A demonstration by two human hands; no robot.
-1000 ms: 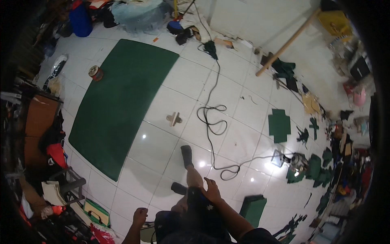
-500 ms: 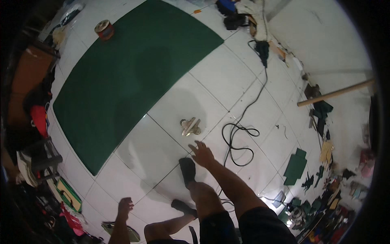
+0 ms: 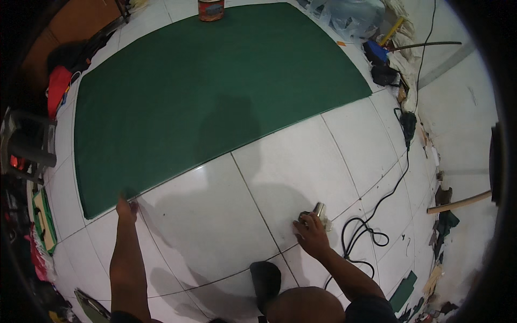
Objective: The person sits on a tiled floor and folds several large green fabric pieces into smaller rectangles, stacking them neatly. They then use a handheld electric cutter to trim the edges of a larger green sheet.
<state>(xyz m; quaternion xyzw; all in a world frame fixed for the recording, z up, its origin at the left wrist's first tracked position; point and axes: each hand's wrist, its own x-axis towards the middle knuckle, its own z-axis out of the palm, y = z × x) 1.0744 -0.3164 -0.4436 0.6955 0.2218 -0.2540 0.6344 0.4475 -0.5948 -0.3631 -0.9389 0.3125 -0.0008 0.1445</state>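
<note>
A large dark green sheet (image 3: 161, 102) lies flat on the white tiled floor, and its near edge runs slantwise in front of me. My left hand (image 3: 126, 209) is at that edge, close to the sheet's near left corner. Its fingertips are smeared by motion, so I cannot tell whether they pinch the sheet. Off to the right, my right hand (image 3: 311, 234) reaches down to the metal bulldog clips (image 3: 321, 210) on the tiles. Its fingers curl over a clip and partly hide it.
A round red-brown tin (image 3: 211, 9) stands on the sheet's far edge. A black cable (image 3: 371, 220) coils right of my right hand. A wooden stick (image 3: 458, 202) and scraps lie along the right wall. At the left are a dark stool (image 3: 32, 142) and clutter.
My left hand has moved forward to the sheet's edge. My right hand has gone from beside the clips onto them. The view has turned, so the sheet lies more across it.
</note>
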